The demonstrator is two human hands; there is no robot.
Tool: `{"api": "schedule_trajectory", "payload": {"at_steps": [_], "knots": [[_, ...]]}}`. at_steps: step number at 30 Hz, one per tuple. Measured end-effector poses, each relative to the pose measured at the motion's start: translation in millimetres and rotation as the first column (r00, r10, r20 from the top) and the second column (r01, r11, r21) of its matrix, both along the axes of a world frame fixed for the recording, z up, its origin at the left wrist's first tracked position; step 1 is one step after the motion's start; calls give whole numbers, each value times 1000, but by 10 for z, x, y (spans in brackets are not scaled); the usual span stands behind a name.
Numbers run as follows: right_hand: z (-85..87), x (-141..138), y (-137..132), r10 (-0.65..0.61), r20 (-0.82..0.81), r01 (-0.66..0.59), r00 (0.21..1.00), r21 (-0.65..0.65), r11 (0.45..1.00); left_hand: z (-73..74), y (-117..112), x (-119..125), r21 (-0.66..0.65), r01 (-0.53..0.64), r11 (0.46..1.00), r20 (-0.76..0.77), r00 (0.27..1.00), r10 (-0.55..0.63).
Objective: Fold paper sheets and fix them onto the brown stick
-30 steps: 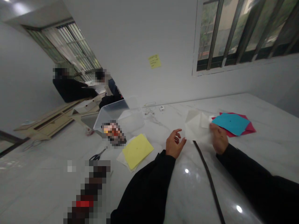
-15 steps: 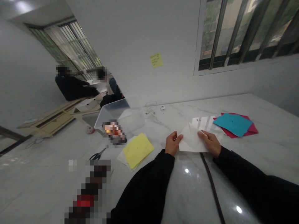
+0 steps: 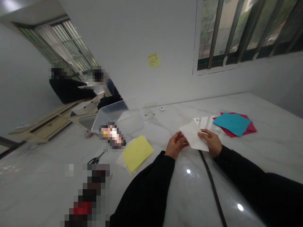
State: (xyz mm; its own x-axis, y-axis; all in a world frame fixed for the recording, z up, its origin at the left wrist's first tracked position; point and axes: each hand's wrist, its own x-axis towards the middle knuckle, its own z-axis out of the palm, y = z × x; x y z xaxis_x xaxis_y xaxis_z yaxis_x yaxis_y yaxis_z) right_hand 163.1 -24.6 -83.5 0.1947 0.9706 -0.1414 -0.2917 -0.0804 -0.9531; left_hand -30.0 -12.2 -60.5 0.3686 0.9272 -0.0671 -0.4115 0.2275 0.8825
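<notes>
A sheet of white paper (image 3: 194,138), apparently folded, is held above the table in front of me. My right hand (image 3: 211,142) pinches it by its right side, thumb on top. At the paper's left edge is my left hand (image 3: 175,145), its fingers spread and slightly bent; whether they touch the edge I cannot tell. A dark strap-like strip (image 3: 211,183) runs from beneath the paper toward me. Right of my right hand lies a blue paper piece (image 3: 233,123) on top of a red one (image 3: 252,127). A yellow paper piece (image 3: 137,153) rests on white sheets left of my left hand.
Black-handled scissors (image 3: 94,160) lie on the marble-patterned table to the left, near a clear plastic bin (image 3: 134,121). A thin cable (image 3: 149,110) and a small white item (image 3: 162,109) sit by the wall. Two people are seated in the far left background.
The paper has turned and tilted in my right hand. My left hand has loosened its pinch and its fingers have spread at the left edge. The view has shifted slightly to the right.
</notes>
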Motion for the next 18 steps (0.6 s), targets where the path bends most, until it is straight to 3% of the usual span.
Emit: {"api": "schedule_trajectory", "payload": {"at_steps": [4,9,13,18], "knots": [[59,-28,-46,150,41,-151,988,34,988,-28,5,13,10,-46,999,-30,998,46],[120,-51,-85,370,189,-386,910,58,921,-122,39,2,39,-139,990,-78,987,141],[118,-65,-84,366,282,-398,887,66,915,-153,62,-10,60,-162,985,-137,976,169],[111,-44,-55,336,266,-365,903,64,929,-143,73,-5,75,-151,986,-150,975,161]]}}
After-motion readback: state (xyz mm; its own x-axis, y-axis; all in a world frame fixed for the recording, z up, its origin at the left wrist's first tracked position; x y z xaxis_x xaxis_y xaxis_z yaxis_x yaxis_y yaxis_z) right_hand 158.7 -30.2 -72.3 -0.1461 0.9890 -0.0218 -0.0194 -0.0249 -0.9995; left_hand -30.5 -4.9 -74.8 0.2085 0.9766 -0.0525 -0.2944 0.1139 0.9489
